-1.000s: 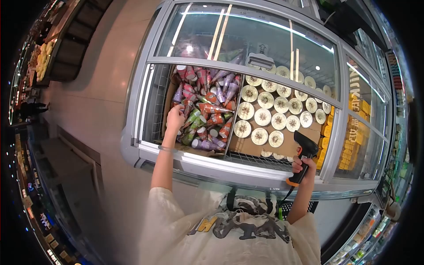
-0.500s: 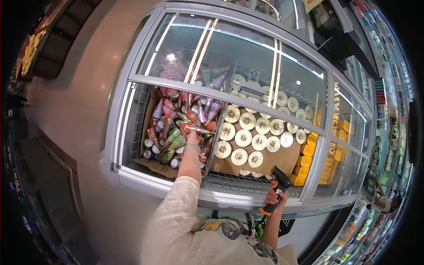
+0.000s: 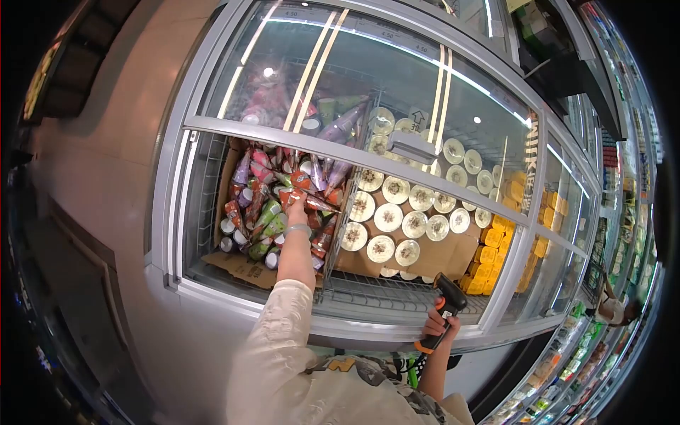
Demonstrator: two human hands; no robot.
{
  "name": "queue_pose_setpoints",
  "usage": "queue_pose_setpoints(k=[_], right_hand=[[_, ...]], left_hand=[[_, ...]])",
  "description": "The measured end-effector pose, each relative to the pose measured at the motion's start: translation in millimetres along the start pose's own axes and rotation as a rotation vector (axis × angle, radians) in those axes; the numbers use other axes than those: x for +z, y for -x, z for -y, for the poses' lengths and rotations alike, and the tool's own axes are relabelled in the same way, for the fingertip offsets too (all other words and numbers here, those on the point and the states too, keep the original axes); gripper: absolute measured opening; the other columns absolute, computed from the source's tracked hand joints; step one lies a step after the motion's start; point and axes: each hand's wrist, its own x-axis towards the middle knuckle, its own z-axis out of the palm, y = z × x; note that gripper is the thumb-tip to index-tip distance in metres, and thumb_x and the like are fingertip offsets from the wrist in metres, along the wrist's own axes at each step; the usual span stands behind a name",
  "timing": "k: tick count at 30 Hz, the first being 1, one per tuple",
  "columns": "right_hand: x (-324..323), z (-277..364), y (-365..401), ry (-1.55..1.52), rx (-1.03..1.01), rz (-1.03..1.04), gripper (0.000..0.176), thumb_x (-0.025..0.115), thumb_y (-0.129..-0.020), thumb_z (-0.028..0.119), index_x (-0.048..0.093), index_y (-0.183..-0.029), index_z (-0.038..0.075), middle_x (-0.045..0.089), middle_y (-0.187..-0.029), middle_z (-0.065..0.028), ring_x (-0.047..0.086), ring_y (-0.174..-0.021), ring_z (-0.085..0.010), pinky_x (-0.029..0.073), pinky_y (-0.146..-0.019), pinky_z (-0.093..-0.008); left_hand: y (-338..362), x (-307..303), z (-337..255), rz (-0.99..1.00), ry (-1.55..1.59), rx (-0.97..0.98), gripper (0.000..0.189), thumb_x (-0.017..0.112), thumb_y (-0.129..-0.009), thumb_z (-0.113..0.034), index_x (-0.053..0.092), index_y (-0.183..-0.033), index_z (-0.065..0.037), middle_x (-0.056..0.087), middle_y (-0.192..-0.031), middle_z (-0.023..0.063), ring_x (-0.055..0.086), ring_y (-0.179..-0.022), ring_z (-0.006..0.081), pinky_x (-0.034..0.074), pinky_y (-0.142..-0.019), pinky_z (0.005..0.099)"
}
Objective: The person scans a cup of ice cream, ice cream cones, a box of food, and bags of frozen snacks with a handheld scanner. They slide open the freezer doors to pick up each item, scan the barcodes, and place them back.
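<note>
My left hand (image 3: 296,211) reaches into a cardboard box (image 3: 244,268) of wrapped cones inside the freezer. Its fingers are closed on a red-wrapped cone (image 3: 288,196) on top of the pile; part of the grip is hidden. Green (image 3: 270,211), purple and pink cones lie around it. My right hand (image 3: 438,327) is wrapped round the handle of a black and orange handheld scanner (image 3: 450,300), over the freezer's front edge. Beyond the scanner, round white-lidded cups (image 3: 407,252) stand in rows on cardboard.
Sliding glass lids with a grey frame (image 3: 319,146) cover the freezer's far half. A wire divider separates cones from cups. Yellow packs (image 3: 484,271) fill the right section. Stocked shelves (image 3: 567,368) line the far right, where another person (image 3: 615,308) is partly visible. Dark shelving stands at the left.
The view has shifted closer to the freezer. My left hand has moved slightly left over the pile, with the red cone at its fingers. My right hand still holds the scanner.
</note>
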Motion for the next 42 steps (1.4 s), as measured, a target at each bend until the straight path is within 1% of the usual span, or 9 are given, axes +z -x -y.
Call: queue_pose_setpoints(k=[7, 12, 17, 19, 24, 36, 37, 40, 42], right_hand=[[-0.1, -0.2, -0.4, 0.019, 0.013, 0.034, 0.045, 0.051, -0.070, 0.010, 0.038, -0.113, 0.004, 0.036, -0.065, -0.0021, 0.037, -0.047, -0.0066, 0.036, -0.045, -0.0186], [0.5, -0.7, -2.2, 0.050, 0.040, 0.081, 0.043, 0.050, -0.071, 0.010, 0.040, -0.112, 0.004, 0.036, -0.065, -0.0023, 0.036, -0.047, -0.0063, 0.035, -0.044, -0.0182], [20.4, -26.4, -2.4, 0.332, 0.093, 0.055, 0.043, 0.051, -0.068, 0.007, 0.041, -0.110, 0.005, 0.039, -0.066, -0.0045, 0.038, -0.050, -0.0114, 0.033, -0.048, -0.0234], [38.8, -51.5, 4.6, 0.475, 0.056, 0.104, 0.045, 0.053, -0.066, 0.005, 0.041, -0.109, 0.003, 0.043, -0.066, -0.0079, 0.042, -0.049, -0.0146, 0.035, -0.047, -0.0261], [56.7, -98.9, 18.4, 0.953, -0.053, 0.212, 0.034, 0.057, -0.063, 0.001, 0.046, -0.095, -0.001, 0.047, -0.062, -0.0059, 0.047, -0.049, -0.0129, 0.039, -0.047, -0.0257], [50.4, -130.5, 39.6, 1.433, -0.293, 0.126, 0.017, 0.060, -0.065, -0.001, 0.050, -0.078, 0.003, 0.051, -0.062, -0.0015, 0.049, -0.052, -0.0089, 0.039, -0.047, -0.0228], [54.1, -136.9, 41.5, 1.426, -0.318, 0.092, 0.017, 0.061, -0.065, 0.000, 0.050, -0.077, 0.003, 0.051, -0.062, -0.0014, 0.049, -0.052, -0.0086, 0.039, -0.047, -0.0226], [42.2, -140.3, 38.0, 1.546, -0.340, 0.137, 0.016, 0.061, -0.064, 0.001, 0.051, -0.076, 0.004, 0.051, -0.062, -0.0010, 0.048, -0.052, -0.0075, 0.038, -0.048, -0.0223], [37.5, -142.4, 37.6, 1.591, -0.408, 0.130, 0.016, 0.061, -0.063, 0.001, 0.051, -0.075, 0.004, 0.051, -0.062, -0.0011, 0.048, -0.052, -0.0077, 0.039, -0.048, -0.0227]], left_hand=[[12.6, -2.5, -19.3, 0.135, 0.238, 0.197, 0.043, 0.070, -0.065, -0.018, 0.048, -0.099, -0.003, 0.054, -0.092, 0.0110, 0.055, -0.077, 0.0241, 0.044, -0.066, 0.0433], [117.7, -25.6, -96.0, 0.666, -0.344, 0.297, 0.023, 0.060, -0.077, -0.018, 0.052, -0.094, -0.004, 0.056, -0.079, 0.0003, 0.054, -0.067, 0.0096, 0.044, -0.056, 0.0256], [260.9, -57.6, -109.2, 1.207, -0.390, 0.278, 0.029, 0.049, -0.085, -0.024, 0.049, -0.101, 0.000, 0.057, -0.088, 0.0088, 0.057, -0.072, 0.0147, 0.049, -0.060, 0.0279], [329.3, -74.1, -96.3, 1.095, -0.341, 0.285, 0.040, 0.044, -0.087, -0.028, 0.040, -0.116, -0.002, 0.058, -0.089, 0.0109, 0.055, -0.060, 0.0138, 0.041, -0.043, 0.0206], [339.1, -83.8, -42.0, 1.265, -0.276, 0.317, 0.048, 0.039, -0.089, -0.025, 0.021, -0.132, -0.014, 0.054, -0.089, 0.0091, 0.044, -0.051, 0.0111, 0.034, -0.041, 0.0196], [336.1, -83.7, -22.1, 1.306, -0.429, 0.299, 0.050, 0.043, -0.088, -0.024, 0.021, -0.133, -0.018, 0.053, -0.081, 0.0043, 0.044, -0.052, 0.0087, 0.034, -0.040, 0.0182], [327.4, -83.0, -19.4, 1.314, -0.426, 0.322, 0.050, 0.043, -0.088, -0.021, 0.022, -0.132, -0.013, 0.053, -0.102, 0.0055, 0.049, -0.061, 0.0073, 0.040, -0.046, 0.0183], [320.3, -88.6, -19.5, 1.349, -0.497, 0.316, 0.050, 0.043, -0.088, -0.021, 0.022, -0.132, -0.011, 0.050, -0.108, 0.0047, 0.050, -0.072, 0.0067, 0.041, -0.049, 0.0186], [325.8, -88.9, -18.0, 1.321, -0.504, 0.341, 0.051, 0.044, -0.088, -0.024, 0.021, -0.133, -0.017, 0.053, -0.092, 0.0022, 0.049, -0.061, 0.0064, 0.037, -0.043, 0.0177]])
